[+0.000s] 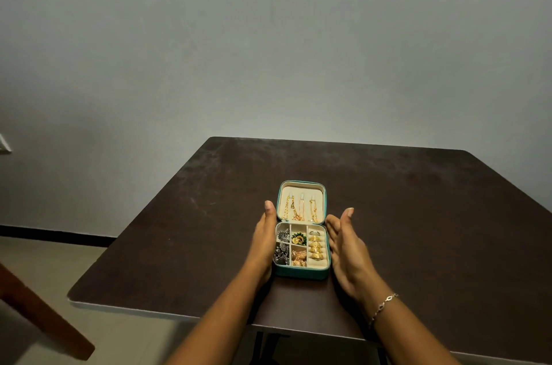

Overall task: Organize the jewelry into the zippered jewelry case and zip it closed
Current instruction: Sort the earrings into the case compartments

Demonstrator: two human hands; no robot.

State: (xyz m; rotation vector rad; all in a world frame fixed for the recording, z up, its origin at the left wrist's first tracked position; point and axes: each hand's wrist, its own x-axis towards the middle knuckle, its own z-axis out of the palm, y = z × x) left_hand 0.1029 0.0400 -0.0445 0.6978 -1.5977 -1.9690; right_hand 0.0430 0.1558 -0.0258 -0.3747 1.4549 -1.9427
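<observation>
Head view: the teal jewelry case (301, 273) lies open mid-table (179, 230), with chains (299, 209) in its far lid and rings (316, 247) in a near compartment. The left hand (264, 236) lies flat against its left side and the right hand (343, 245) is just beside its right side. Both grips are released, fingers straight.

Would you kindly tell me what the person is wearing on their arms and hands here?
No sleeves are in view; both arms are bare. A thin, pale chain bracelet circles the right wrist. The left hand and right hand wear no gloves, and I can make out no rings.
</observation>
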